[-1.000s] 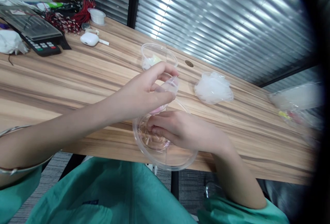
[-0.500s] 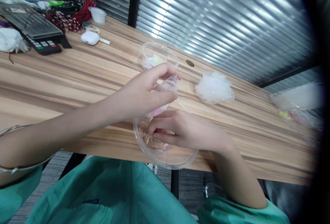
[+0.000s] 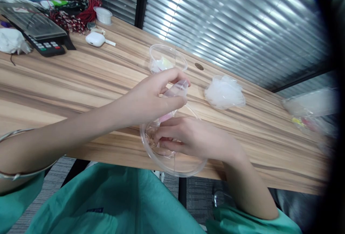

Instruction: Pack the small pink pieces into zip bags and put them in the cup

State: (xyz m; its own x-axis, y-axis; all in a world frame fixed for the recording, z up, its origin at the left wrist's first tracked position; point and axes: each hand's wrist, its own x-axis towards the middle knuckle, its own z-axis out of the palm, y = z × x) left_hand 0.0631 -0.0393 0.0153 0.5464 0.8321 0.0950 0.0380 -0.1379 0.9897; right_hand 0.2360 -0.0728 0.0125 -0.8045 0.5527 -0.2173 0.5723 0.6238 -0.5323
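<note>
My left hand (image 3: 151, 99) holds a small clear plastic bag (image 3: 176, 91) with something pink inside, pinched between thumb and fingers above a clear round plastic bowl (image 3: 175, 164). The bowl hangs over the near edge of the wooden table (image 3: 81, 79). My right hand (image 3: 188, 137) reaches into the bowl, its fingertips pinched together on small pale pieces (image 3: 152, 142) lying at the bottom; what it grips is too small to tell.
A clear cup (image 3: 165, 58) with something pale inside stands behind my hands. A heap of clear bags (image 3: 224, 92) lies to the right. Far left hold a scale with keypad (image 3: 40, 32), a white earbud case (image 3: 95, 39), red wires (image 3: 72, 16) and a small white tub (image 3: 104, 15).
My right hand's fingers have curled and pinched closer together inside the bowl. My left hand with the bag has barely shifted.
</note>
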